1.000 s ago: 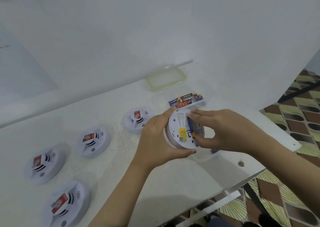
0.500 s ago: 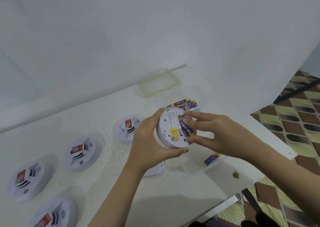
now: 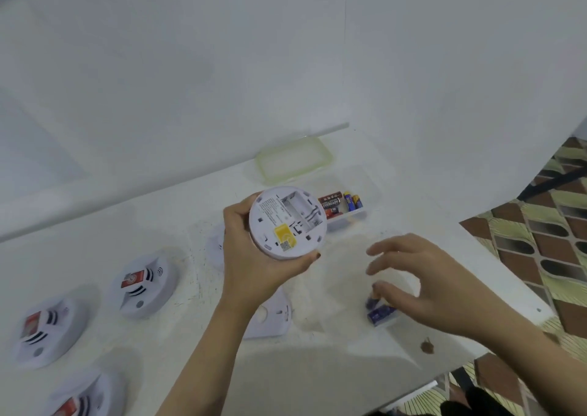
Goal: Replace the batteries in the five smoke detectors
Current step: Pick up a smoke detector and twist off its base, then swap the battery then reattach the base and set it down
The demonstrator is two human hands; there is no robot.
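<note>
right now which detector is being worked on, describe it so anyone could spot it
Start at the white table, where several detectors lie face up. The one in question is held above it in the left hand. Only it shows its back: an empty battery bay and a yellow sticker.

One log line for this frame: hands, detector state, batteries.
left hand: holds smoke detector, battery bay empty | right hand: open over purple batteries | phase: old cells removed

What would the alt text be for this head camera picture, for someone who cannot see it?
A person's left hand holds a white smoke detector back-up, its battery bay empty, while the open right hand hovers over purple batteries on a white table. More detectors lie to the left.
</note>
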